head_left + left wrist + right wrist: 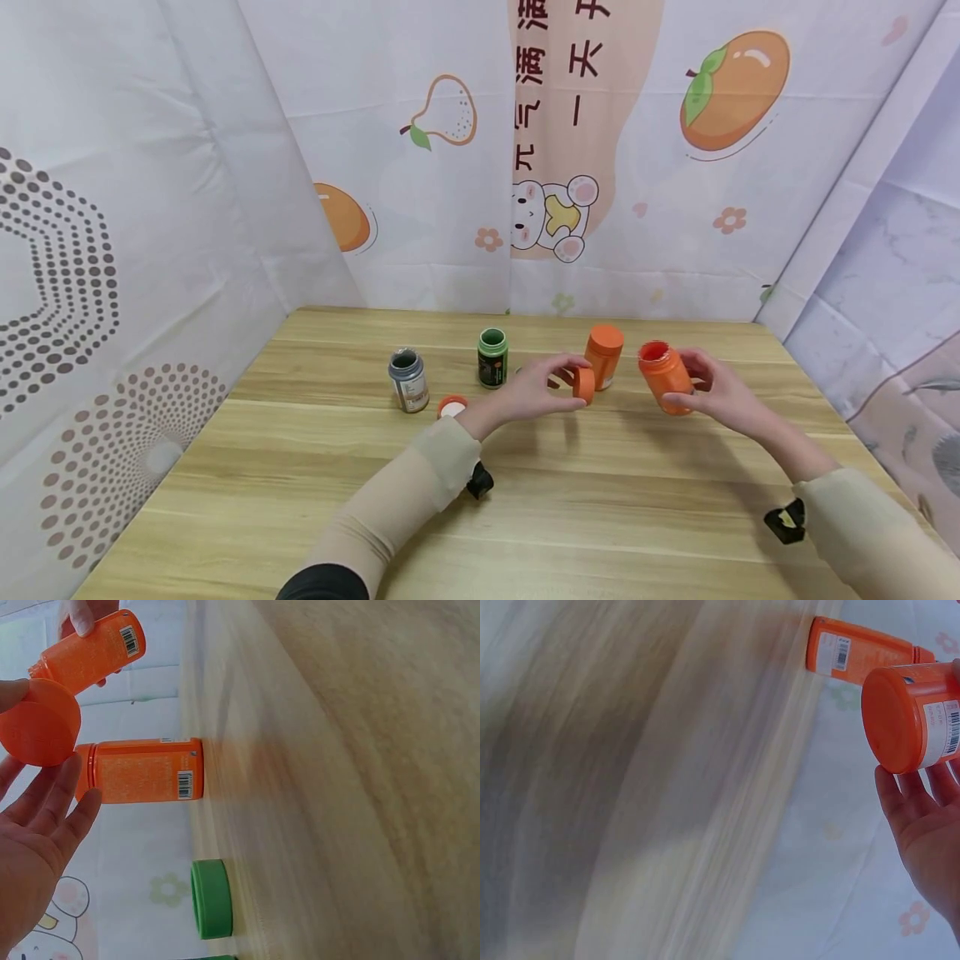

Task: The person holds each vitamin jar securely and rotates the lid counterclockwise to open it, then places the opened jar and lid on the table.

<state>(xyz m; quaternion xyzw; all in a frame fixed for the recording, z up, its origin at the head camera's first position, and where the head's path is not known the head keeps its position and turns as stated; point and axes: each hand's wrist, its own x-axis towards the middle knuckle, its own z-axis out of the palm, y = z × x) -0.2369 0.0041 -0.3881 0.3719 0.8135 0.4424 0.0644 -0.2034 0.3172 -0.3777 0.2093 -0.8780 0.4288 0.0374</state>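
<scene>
The open, cylindrical orange plastic bottle [667,382], held above the table [600,517] by the right hand [718,395], could slip or tip further if that grip loosens, spilling anything inside; its mouth points up and toward the left hand [536,390], its long axis leaning off upright. The left hand pinches a round orange plastic cap [584,387], behind which a capped orange bottle [603,358] stands upright.

Bright, even light casts soft shadows on the table [585,517]; wrist views look softer.
</scene>
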